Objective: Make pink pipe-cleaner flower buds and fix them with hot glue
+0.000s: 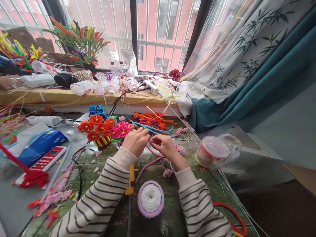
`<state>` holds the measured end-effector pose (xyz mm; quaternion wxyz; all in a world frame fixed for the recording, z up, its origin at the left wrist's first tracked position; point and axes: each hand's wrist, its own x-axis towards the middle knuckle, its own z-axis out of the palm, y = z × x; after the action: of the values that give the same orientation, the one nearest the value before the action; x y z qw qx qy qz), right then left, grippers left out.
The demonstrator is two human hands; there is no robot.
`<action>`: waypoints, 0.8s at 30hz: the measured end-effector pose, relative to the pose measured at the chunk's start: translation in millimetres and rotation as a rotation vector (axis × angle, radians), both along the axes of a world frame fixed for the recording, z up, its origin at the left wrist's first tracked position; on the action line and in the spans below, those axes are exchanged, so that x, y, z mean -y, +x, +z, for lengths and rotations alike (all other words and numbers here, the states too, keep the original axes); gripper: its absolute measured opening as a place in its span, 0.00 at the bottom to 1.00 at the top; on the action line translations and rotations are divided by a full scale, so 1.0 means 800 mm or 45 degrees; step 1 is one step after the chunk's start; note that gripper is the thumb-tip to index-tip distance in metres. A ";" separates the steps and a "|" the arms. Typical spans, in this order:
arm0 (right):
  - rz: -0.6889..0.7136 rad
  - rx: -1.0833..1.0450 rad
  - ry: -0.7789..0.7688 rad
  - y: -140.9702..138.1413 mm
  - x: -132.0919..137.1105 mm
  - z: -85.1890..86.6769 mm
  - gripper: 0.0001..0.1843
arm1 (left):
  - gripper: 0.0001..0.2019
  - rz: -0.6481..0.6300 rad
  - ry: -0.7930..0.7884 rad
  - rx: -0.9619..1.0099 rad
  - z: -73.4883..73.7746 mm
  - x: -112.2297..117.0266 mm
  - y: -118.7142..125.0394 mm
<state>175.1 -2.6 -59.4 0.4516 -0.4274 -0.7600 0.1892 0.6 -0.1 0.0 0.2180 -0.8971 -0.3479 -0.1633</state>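
Observation:
My left hand [135, 141] and my right hand [166, 148] meet over the green table [160, 177], both pinched on a pink pipe cleaner [148, 164] that loops down toward me. Small pink pipe-cleaner flowers [168, 172] lie by my right wrist. A pink-rimmed ring with a white centre [150, 198] sits between my striped sleeves. Just behind my left hand stands a bunch of orange and pink pipe-cleaner flowers [101, 128]. Loose orange and blue pipe cleaners [153, 122] lie beyond my fingers.
A clear plastic tub in a bag [214, 152] sits at the right. A yellow-handled tool [130, 179] lies under my left forearm. A red calculator [46, 161] and blue packet [40, 146] are at left. Bottles and a power strip [151, 86] crowd the windowsill.

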 end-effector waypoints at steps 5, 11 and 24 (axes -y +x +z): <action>-0.021 -0.109 -0.060 -0.002 0.002 0.001 0.04 | 0.08 -0.001 0.007 0.026 0.001 0.001 -0.001; 0.029 -0.376 -0.259 -0.002 0.005 0.004 0.10 | 0.08 0.019 -0.008 0.095 0.003 0.001 -0.002; 0.065 -0.758 -0.446 -0.006 0.009 0.010 0.16 | 0.11 0.095 -0.151 0.240 -0.002 0.004 -0.001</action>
<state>170.0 -9.5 -51.2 0.5684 -0.4053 -0.5612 0.4446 0.1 -3.5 -1.7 0.1370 -0.8755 -0.4090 -0.2179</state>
